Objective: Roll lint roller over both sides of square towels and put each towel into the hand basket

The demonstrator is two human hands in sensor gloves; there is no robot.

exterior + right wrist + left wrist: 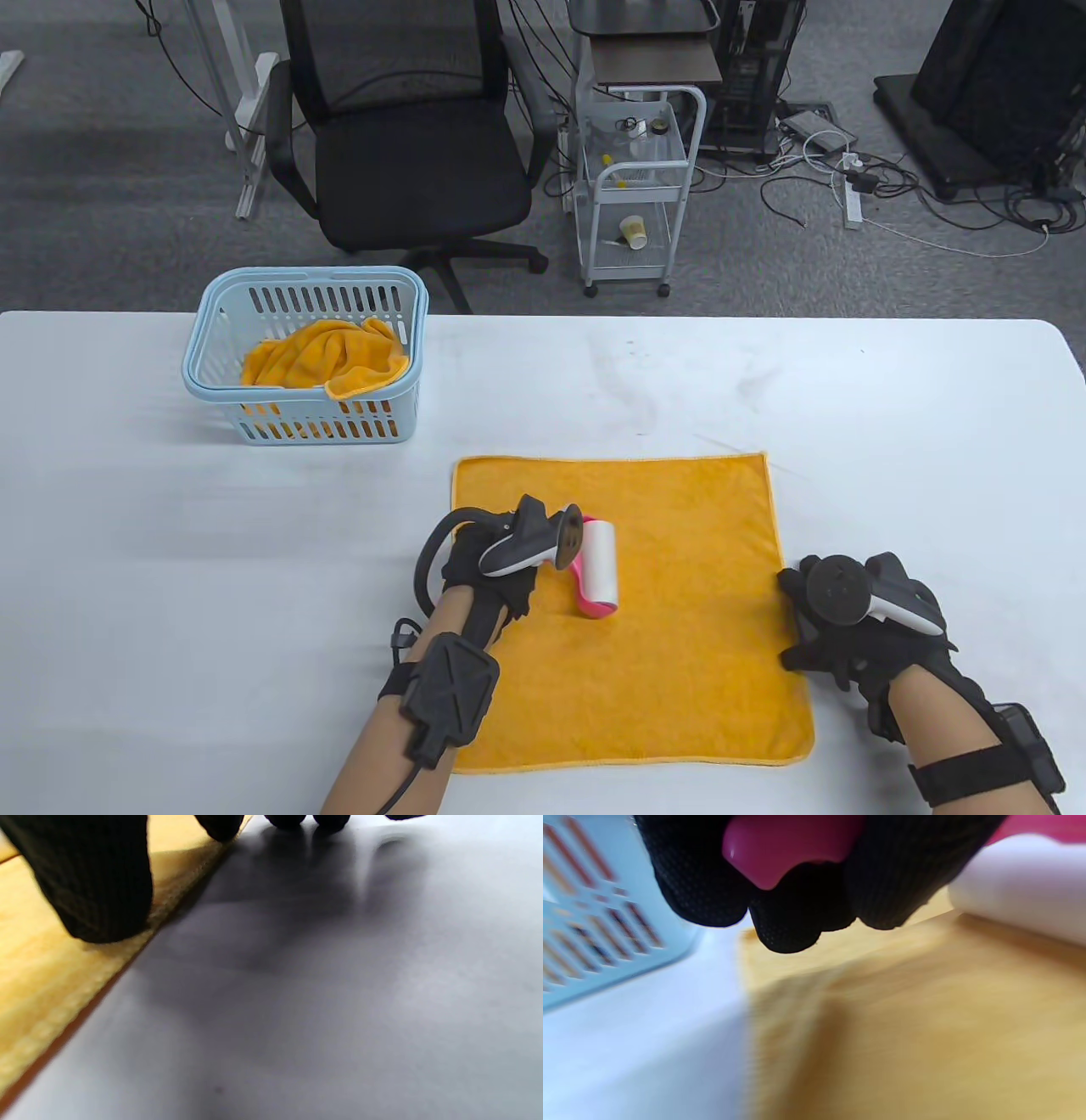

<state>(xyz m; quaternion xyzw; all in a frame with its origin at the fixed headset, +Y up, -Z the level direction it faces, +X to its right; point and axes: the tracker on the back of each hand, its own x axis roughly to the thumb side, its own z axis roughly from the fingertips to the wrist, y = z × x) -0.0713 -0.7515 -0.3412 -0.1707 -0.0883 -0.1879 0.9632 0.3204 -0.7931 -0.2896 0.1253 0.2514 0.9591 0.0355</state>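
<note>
White table (254, 552), blue basket (222, 382) holding crumpled orange towel (322, 356), left grip (496, 569) curled round lint roller (598, 573), right grip (836, 632) flat, empty

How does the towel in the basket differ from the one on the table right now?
The towel in the basket is crumpled into a heap, one corner draped over the blue basket's rim; the towel on the table lies spread flat. Nothing touches the first; on the second, the left hand holds the lint roller and the right hand rests at its right edge. Both are orange.
</note>
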